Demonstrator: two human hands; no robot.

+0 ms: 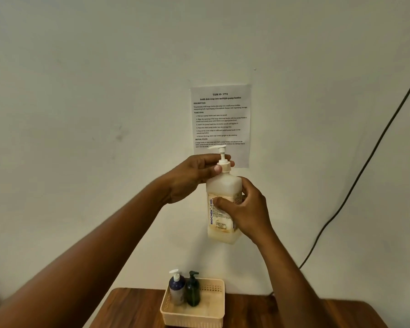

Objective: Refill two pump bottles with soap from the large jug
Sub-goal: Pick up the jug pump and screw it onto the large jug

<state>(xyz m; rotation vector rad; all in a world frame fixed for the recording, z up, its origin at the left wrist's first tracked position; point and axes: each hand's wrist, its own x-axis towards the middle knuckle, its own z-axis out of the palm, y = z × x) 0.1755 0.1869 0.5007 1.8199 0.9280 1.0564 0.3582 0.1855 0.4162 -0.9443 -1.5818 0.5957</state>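
Observation:
I hold a large translucent soap bottle (223, 185) with a white pump head (219, 150) up in the air, in front of the wall. My right hand (244, 209) grips its body around the label. My left hand (189, 178) pinches the pump collar at the neck with thumb and fingers. Below, a dark blue pump bottle (176, 288) with a white pump and a dark green pump bottle (193, 291) with a black pump stand upright in a beige basket (213, 316).
The basket sits at the back of a brown wooden table (133, 308) against a pale wall. A printed task sheet (220, 114) is taped to the wall behind the bottle. A black cable (365, 166) runs down the wall on the right.

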